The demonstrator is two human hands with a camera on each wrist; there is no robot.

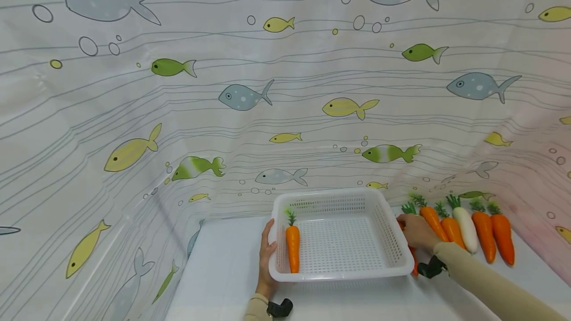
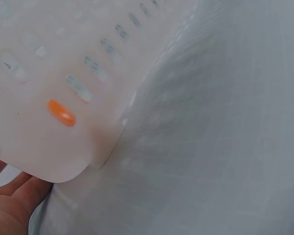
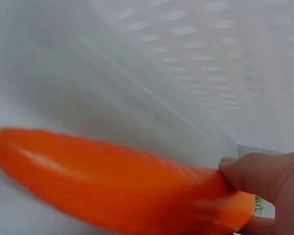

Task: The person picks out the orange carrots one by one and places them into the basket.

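Note:
In the head view a white plastic basket [image 1: 339, 276] with slotted walls stands mid-table, one orange carrot [image 1: 293, 247] with a green top lying along its left side. My left hand [image 1: 266, 264] holds the basket at its left wall. The left wrist view has those fingers [image 2: 29, 193] at the basket's rounded corner. Just outside the basket's right wall, my right hand [image 1: 418, 232] pinches another carrot [image 3: 112, 181] near its leafy end, thumb on top. Its tip points away from the hand in the right wrist view; in the head view the hand covers much of it.
On the table [image 1: 214, 266], right of the right hand, lie more carrots [image 1: 484, 234] and a white radish [image 1: 465, 227], side by side with green tops away from me. A fish-patterned sheet [image 1: 250, 152] rises behind the basket and along both sides.

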